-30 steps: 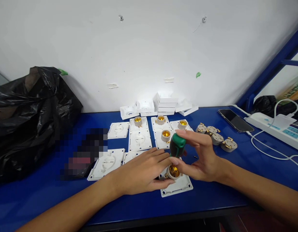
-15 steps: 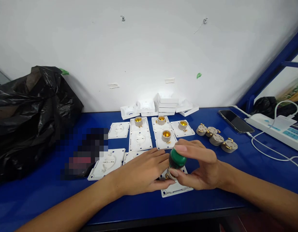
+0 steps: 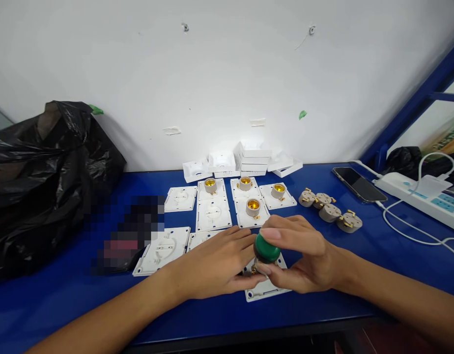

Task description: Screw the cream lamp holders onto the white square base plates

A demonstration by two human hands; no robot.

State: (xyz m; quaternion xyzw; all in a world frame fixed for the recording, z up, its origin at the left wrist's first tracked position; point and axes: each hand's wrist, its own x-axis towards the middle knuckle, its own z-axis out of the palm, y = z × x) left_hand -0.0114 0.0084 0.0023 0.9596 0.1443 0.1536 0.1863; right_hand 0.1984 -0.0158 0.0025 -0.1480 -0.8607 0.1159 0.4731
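Note:
In my right hand [image 3: 304, 255] is a stubby screwdriver [image 3: 267, 249] with a green and black handle, fingers curled round it and its top tilted toward me. Its tip is hidden down at a lamp socket [image 3: 253, 269] on a white square plate [image 3: 262, 293] near the table's front edge. My left hand [image 3: 227, 258] is closed about that socket from the left, thumb in front and fingers behind. Behind my hands, several plates carry upright sockets with brass-coloured insides, such as this lamp socket [image 3: 253, 207]. A bare plate [image 3: 164, 250] lies left of my left wrist.
White square covers [image 3: 254, 160] are stacked against the wall. Loose lamp sockets [image 3: 330, 212] sit to the right on the blue table [image 3: 359, 275]. Farther right are a phone [image 3: 359, 185], a power strip [image 3: 426, 199] and white cables. A black plastic bag [image 3: 53, 187] fills the left side.
The screwdriver handle has turned and shifted slightly left and down with my right hand. My left hand stays in place on the lamp socket.

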